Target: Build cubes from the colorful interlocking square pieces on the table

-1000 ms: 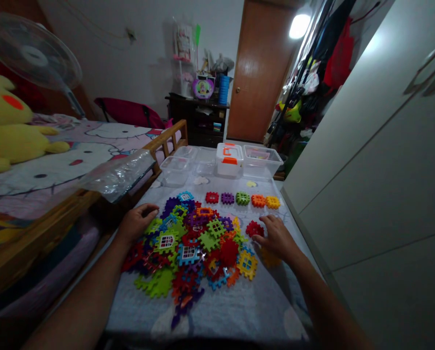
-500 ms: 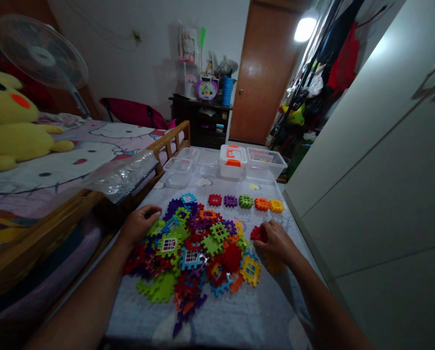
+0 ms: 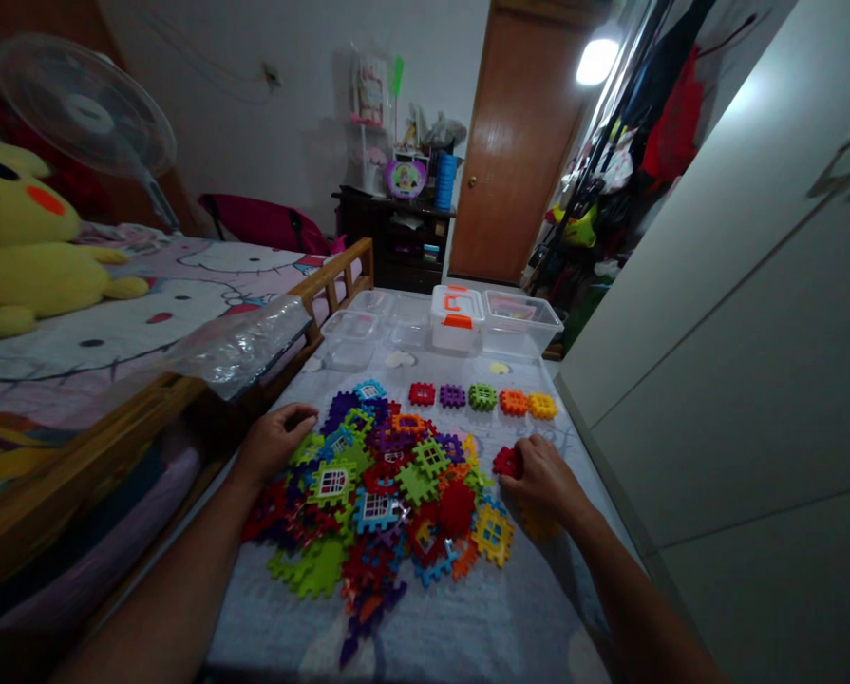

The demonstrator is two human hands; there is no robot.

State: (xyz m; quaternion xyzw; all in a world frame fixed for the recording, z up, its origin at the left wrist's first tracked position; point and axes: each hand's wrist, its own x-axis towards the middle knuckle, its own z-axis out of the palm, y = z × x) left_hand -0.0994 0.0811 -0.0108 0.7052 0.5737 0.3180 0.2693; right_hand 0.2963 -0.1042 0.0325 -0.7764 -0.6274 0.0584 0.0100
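A heap of colourful interlocking plastic building pieces [image 3: 388,484] lies on the cloth-covered table, several with window grids. My left hand [image 3: 278,442] rests at the heap's left edge, its fingers loosely bent and apart, with nothing seen in them. On the right, my right hand [image 3: 544,475] has its fingers closed on a red building block [image 3: 505,462], just above the table. A yellow piece [image 3: 538,522] is partly hidden beneath that wrist. Beyond the heap stands a row of assembled blocks: red [image 3: 422,393], purple [image 3: 452,396], green [image 3: 482,396], orange [image 3: 514,402] and yellow [image 3: 542,407].
Clear plastic boxes [image 3: 353,342] stand at the table's far end, beside a lidded box with orange clips [image 3: 458,318] and a larger open bin [image 3: 520,328]. A wooden bed rail [image 3: 331,271] borders the left, a white cabinet [image 3: 738,313] the right.
The view has shifted very slightly. Both hands stay in nearly the same places, the right still on the red building block.
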